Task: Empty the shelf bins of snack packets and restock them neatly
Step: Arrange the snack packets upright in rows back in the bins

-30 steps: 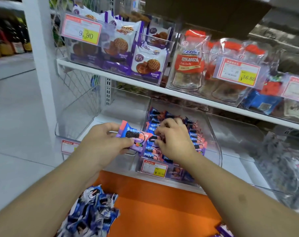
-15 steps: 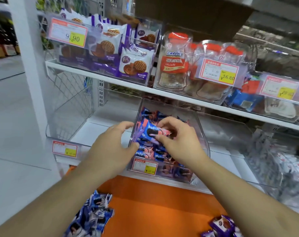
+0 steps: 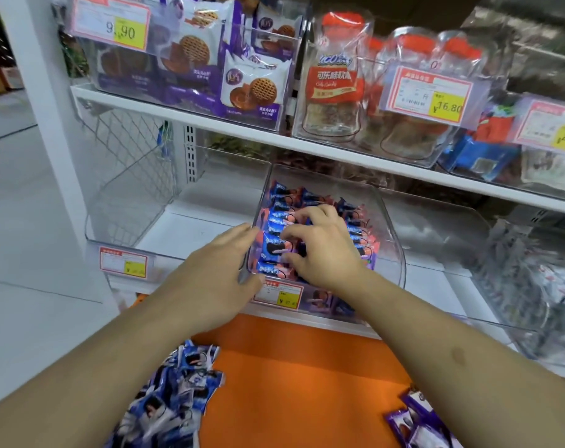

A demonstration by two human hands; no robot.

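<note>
A clear plastic bin (image 3: 389,250) on the lower shelf holds rows of blue and pink cookie packets (image 3: 281,210). My right hand (image 3: 323,247) lies inside the bin on top of the packets, fingers spread and bent, fingertips pressing them down. My left hand (image 3: 216,276) rests against the bin's left front corner with fingers straight, holding nothing. The bin to the left (image 3: 129,221) is clear plastic with no packets in it. A yellow and red price tag (image 3: 279,295) sits on the front of the filled bin.
A heap of blue and white packets (image 3: 174,392) lies on the orange surface (image 3: 291,376) at lower left, purple packets (image 3: 417,421) at lower right. The upper shelf (image 3: 184,118) carries bins of purple waffle packs (image 3: 252,85) and red-capped candy bags (image 3: 333,79). Another clear bin (image 3: 468,240) stands right.
The packet my left hand held a second ago went to my right hand and now lies in the bin. My left hand has moved to the bin's corner, empty.
</note>
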